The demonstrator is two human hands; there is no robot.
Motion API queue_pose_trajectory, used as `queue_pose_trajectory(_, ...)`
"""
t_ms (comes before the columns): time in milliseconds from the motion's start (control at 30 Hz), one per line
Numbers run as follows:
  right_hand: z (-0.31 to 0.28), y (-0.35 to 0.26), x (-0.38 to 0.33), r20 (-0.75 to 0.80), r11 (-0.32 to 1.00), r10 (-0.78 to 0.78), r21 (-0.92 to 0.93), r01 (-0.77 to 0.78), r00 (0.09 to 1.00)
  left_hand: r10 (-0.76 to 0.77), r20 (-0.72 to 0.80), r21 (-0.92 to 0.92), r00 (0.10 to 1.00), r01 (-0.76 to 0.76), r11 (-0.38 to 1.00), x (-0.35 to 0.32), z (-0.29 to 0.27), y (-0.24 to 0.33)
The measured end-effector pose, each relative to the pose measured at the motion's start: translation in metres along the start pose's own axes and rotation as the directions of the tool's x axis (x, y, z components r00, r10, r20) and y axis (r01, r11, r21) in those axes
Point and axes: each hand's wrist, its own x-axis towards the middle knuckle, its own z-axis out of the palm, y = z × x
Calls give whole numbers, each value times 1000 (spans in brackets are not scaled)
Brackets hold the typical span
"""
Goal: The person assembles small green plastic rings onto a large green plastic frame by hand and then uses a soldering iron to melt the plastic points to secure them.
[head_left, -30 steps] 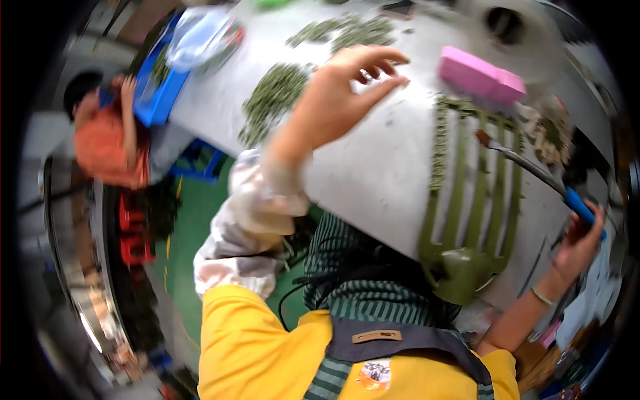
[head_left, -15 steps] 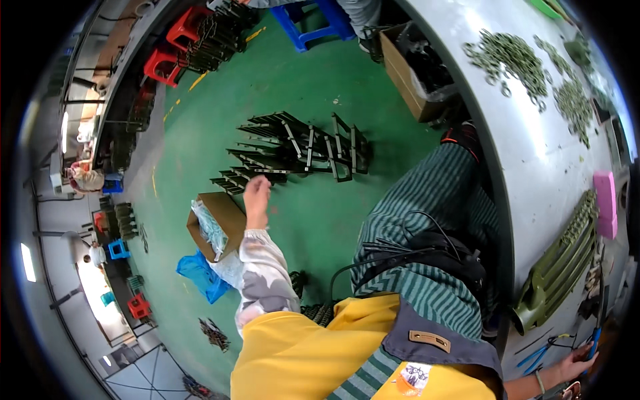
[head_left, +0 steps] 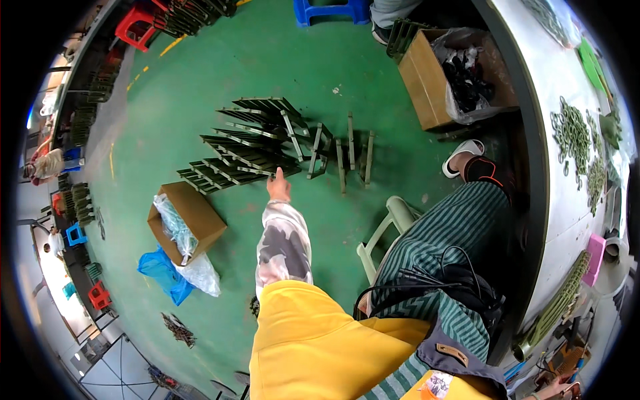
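My left hand (head_left: 279, 188) reaches down, arm stretched, to the near edge of a cluster of dark green slatted metal frames (head_left: 250, 137) standing on the floor. One finger points forward at a frame's end, seemingly touching it; nothing visible is held. Low at the right rim, my right hand (head_left: 555, 388) is closed at a blue-handled tool (head_left: 577, 365) with a dark shaft, partly cut off. Beside it on the bench lies a long olive-green slatted metal piece (head_left: 553, 307).
A carton (head_left: 200, 220) with clear plastic and a blue bag (head_left: 163, 273) lie left. A carton of black parts (head_left: 427, 83) stands by the bench (head_left: 560, 220), which bears green metal rings (head_left: 572, 137). A pale green stool (head_left: 393, 230) sits by my leg; another person's foot (head_left: 381, 33) is ahead.
The view has shifted and turned. My left hand has moved right along the near edge of the frames, its finger stretched further. My right hand has slipped toward the lower rim.
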Motion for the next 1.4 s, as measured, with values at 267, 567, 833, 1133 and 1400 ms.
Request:
queue_pose_trajectory(267, -16, 2, 41, 129, 502, 662, 654, -565, 738, 136, -87, -51, 987, -141, 989, -20, -56, -77)
queue_pose_trajectory(567, -24, 4, 72, 127, 551, 637, 614, -565, 760, 23, 250, -168, 968, 20, 986, -83, -130, -106)
queue_pose_trajectory(833, -52, 32, 85, 118, 652, 557, 551, -521, 822, 395, 322, 400, 860, -502, 767, -99, -96, -114)
queue_pose_trajectory(1133, -15, 21, 59, -9, 677, 573, 569, -467, 819, 406, 400, 767, 822, -542, 342, -146, -45, -148)
queue_pose_trajectory(1400, -29, 46, 31, 70, 614, -580, -617, 492, 812, 601, 344, 617, 722, -656, 435, -125, -35, -122)
